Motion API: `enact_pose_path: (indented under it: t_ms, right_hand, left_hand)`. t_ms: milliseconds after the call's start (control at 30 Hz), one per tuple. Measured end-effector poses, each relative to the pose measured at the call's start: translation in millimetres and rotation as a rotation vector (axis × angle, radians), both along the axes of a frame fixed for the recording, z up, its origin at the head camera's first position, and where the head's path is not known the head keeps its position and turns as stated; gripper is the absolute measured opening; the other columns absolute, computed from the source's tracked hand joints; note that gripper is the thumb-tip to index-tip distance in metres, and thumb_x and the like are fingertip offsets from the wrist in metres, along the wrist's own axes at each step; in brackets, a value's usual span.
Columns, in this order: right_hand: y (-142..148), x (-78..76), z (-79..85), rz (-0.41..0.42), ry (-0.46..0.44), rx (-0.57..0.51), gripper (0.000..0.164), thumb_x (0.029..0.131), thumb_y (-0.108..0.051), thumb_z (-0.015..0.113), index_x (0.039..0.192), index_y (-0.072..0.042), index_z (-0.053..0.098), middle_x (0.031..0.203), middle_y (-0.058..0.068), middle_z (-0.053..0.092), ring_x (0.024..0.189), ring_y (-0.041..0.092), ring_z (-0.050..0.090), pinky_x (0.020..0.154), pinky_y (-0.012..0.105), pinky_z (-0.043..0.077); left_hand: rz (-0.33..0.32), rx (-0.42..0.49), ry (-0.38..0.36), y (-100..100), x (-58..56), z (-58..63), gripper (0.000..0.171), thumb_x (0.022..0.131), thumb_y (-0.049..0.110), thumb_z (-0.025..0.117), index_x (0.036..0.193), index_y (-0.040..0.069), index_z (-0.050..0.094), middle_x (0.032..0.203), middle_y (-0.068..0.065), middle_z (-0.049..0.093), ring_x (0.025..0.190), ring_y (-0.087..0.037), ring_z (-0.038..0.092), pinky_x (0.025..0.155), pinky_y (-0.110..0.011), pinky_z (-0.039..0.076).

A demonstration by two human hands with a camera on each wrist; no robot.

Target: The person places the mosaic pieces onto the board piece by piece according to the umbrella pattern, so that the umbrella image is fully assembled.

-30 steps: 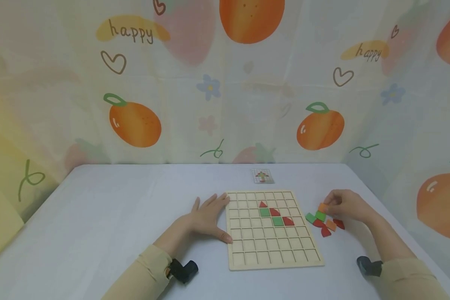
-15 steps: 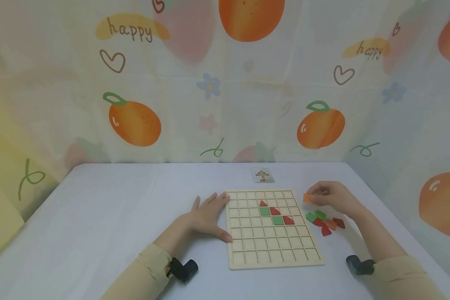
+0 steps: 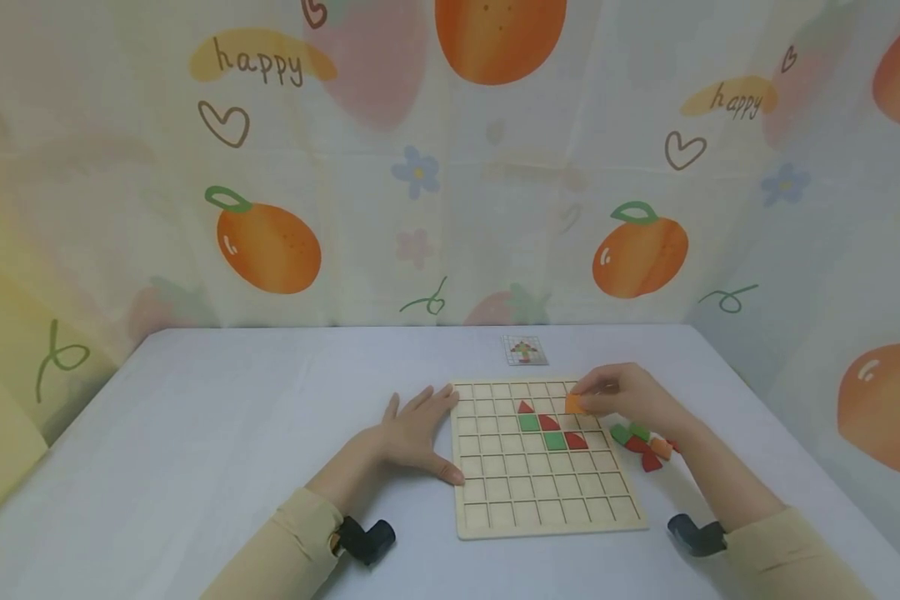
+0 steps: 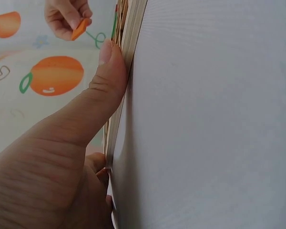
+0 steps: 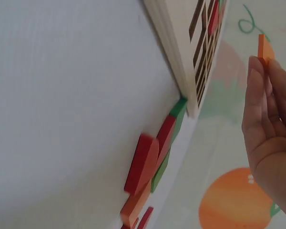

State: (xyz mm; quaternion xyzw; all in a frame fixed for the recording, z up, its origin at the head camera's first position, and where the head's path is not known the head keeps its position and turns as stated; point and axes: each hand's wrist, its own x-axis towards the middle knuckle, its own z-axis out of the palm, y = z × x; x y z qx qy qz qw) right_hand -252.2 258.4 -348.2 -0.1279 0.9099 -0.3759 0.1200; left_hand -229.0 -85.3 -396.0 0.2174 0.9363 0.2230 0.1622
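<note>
Clock centre: we read every direction from the middle of the gridded wooden board (image 3: 525,487) in the head view, with 12 at its far edge.
Left hand: at 9 o'clock we see the left hand (image 3: 417,435) grasping nothing, its fingers spread and its thumb touching the board's edge.
Right hand: at 2 o'clock the right hand (image 3: 636,400) pinches an orange piece between thumb and fingers.
Orange piece: we find the orange piece (image 3: 573,404) toward 1 o'clock, raised over the board and apart from it, as both wrist views show.
Pieces on the grid: we count a red triangle (image 3: 526,407) toward 11 o'clock, then two rows nearer the centre, each with a green square (image 3: 529,423) and, just beside it toward 3, a red rounded piece (image 3: 548,422).
Loose pile: near the board at 3 o'clock we see green, red and orange loose pieces (image 3: 651,461), one red partly behind the wrist.
Card: a small pattern card (image 3: 525,351) lies at 12 o'clock on the white table (image 3: 285,400).
Backdrop: behind, we see a fruit-print cloth (image 3: 495,250).
</note>
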Motion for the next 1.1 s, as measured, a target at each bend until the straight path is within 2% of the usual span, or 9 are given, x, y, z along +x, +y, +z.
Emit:
enact_pose_path:
  t_ms: [200, 367, 500, 800, 1100]
  right_hand:
    - [-19, 0.9, -3.3, 0.023, -0.053, -0.009, 0.018, 0.089, -0.021, 0.073, 0.106, -0.013, 0.075, 0.110, 0.007, 0.072, 0.087, 0.015, 0.070, 0.083, 0.030, 0.058]
    - [-31, 1.8, -5.4, 0.080, -0.090, -0.054, 0.017, 0.087, -0.021, 0.075, 0.102, -0.012, 0.075, 0.106, 0.007, 0.073, 0.084, 0.016, 0.071, 0.081, 0.030, 0.059]
    - [-39, 3.4, -6.9, 0.141, -0.073, -0.064, 0.015, 0.086, -0.019, 0.076, 0.099, -0.011, 0.076, 0.104, 0.007, 0.074, 0.083, 0.016, 0.070, 0.078, 0.029, 0.059]
    - [-50, 2.9, -14.7, 0.179, -0.019, 0.065, 0.007, 0.087, -0.015, 0.074, 0.093, -0.016, 0.075, 0.094, -0.001, 0.072, 0.087, 0.016, 0.060, 0.077, 0.027, 0.054]
    - [-52, 4.4, -16.7, 0.262, 0.015, 0.067, 0.006, 0.086, -0.010, 0.073, 0.091, -0.012, 0.074, 0.082, 0.000, 0.072, 0.078, 0.012, 0.061, 0.072, 0.026, 0.053]
  left_hand:
    - [0.002, -0.003, -0.007, -1, 0.4, 0.4, 0.121, 0.067, 0.062, 0.082, 0.159, 0.014, 0.020, 0.169, -0.001, 0.014, 0.158, -0.031, 0.009, 0.120, -0.070, -0.004]
    - [0.002, 0.003, -0.009, 0, 0.7, 1.5, 0.121, 0.067, 0.062, 0.082, 0.159, 0.013, 0.020, 0.169, -0.003, 0.014, 0.157, -0.032, 0.009, 0.119, -0.071, -0.003]
    - [0.001, 0.001, -0.005, 0, 0.9, 1.6, 0.121, 0.067, 0.062, 0.082, 0.159, 0.012, 0.020, 0.169, -0.003, 0.014, 0.157, -0.032, 0.010, 0.119, -0.072, -0.002]
    - [0.005, 0.004, -0.006, 0, 0.3, -0.7, 0.121, 0.066, 0.062, 0.082, 0.159, 0.013, 0.020, 0.169, -0.003, 0.014, 0.157, -0.032, 0.009, 0.119, -0.071, -0.003]
    - [0.003, 0.004, -0.009, -1, -0.3, -0.8, 0.122, 0.066, 0.062, 0.082, 0.159, 0.015, 0.020, 0.169, 0.000, 0.013, 0.158, -0.031, 0.008, 0.120, -0.070, -0.005]
